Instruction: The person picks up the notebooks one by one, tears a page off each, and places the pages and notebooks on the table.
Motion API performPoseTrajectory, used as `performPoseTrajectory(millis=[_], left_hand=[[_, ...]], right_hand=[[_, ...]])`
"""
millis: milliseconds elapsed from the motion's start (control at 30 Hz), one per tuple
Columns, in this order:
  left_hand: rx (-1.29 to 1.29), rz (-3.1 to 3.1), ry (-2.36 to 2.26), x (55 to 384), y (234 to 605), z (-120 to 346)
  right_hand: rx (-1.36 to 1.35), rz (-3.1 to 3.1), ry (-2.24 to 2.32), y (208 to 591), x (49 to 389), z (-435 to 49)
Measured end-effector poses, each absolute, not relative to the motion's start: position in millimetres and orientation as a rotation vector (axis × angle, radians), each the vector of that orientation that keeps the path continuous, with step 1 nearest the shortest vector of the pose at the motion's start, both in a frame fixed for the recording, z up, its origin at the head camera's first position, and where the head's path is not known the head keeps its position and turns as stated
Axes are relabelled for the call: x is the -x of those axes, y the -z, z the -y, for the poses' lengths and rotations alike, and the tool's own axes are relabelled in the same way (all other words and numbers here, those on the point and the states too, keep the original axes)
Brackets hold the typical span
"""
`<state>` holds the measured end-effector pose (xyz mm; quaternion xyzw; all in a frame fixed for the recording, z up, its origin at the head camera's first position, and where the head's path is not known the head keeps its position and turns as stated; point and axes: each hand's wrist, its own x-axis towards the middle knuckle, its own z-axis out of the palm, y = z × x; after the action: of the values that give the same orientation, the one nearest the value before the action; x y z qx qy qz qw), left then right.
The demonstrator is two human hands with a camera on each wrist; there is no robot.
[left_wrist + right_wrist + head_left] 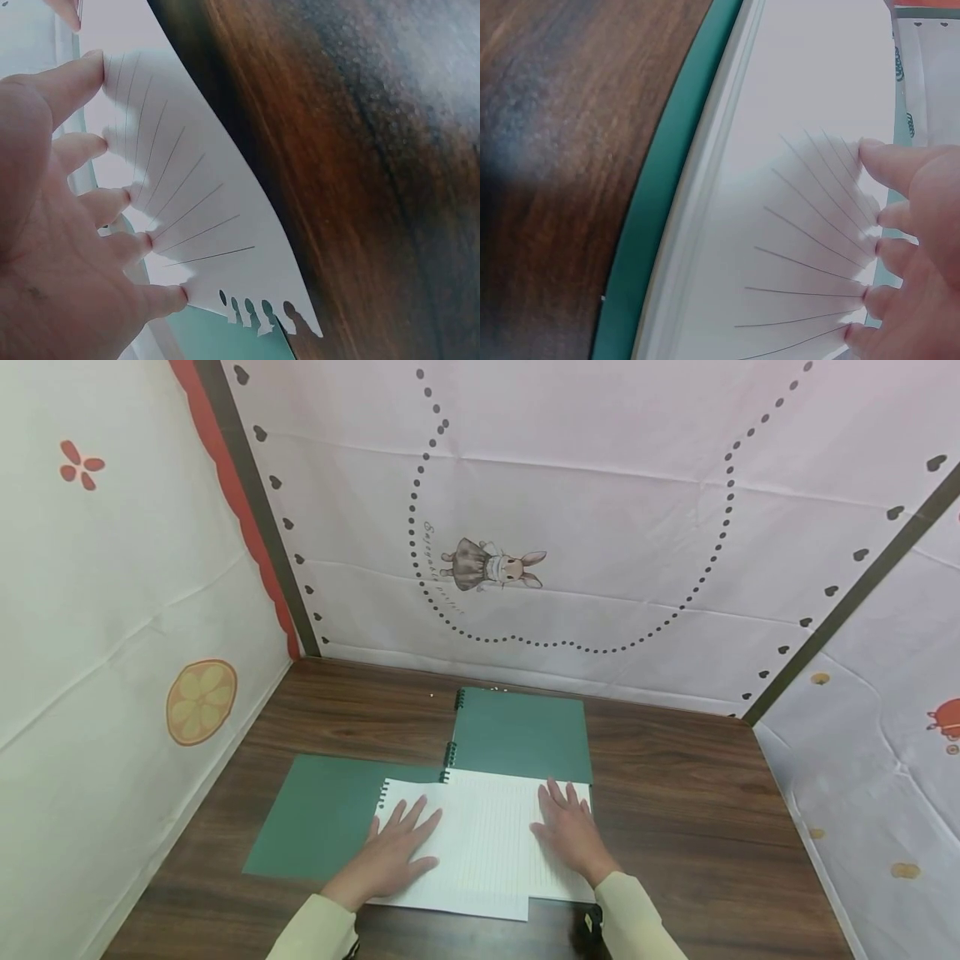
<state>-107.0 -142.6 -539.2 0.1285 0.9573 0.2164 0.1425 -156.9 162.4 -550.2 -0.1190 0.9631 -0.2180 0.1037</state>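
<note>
A loose lined sheet with torn binding holes along its left edge overlaps the white lined pages of a spiral notebook. My left hand rests on the loose sheet, fingers spread, fingertips on the paper. My right hand lies with spread fingers on the right part of the notebook's pages. In the left wrist view the ragged holes of the sheet show near its corner. The right wrist view shows a stack of pages above a green cover.
One green cover lies to the left, partly under the sheet. Another green cover lies behind the pages, with black spiral rings at its left edge. Printed cloth walls bound the brown wooden table at the back and sides.
</note>
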Motion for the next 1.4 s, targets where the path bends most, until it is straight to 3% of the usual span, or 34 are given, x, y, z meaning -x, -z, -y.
performPoseTrajectory(millis=[1133, 1400], left_hand=[[-0.343, -2.773, -0.617, 97.7, 539.5, 143.1], [-0.370, -2.873, -0.621, 100.7, 535.7, 142.2]], right_hand=[[0.323, -2.821, 0.683, 551.5, 142.9, -164.0], [0.162, -2.878, 1.028, 550.0, 143.0, -168.0]])
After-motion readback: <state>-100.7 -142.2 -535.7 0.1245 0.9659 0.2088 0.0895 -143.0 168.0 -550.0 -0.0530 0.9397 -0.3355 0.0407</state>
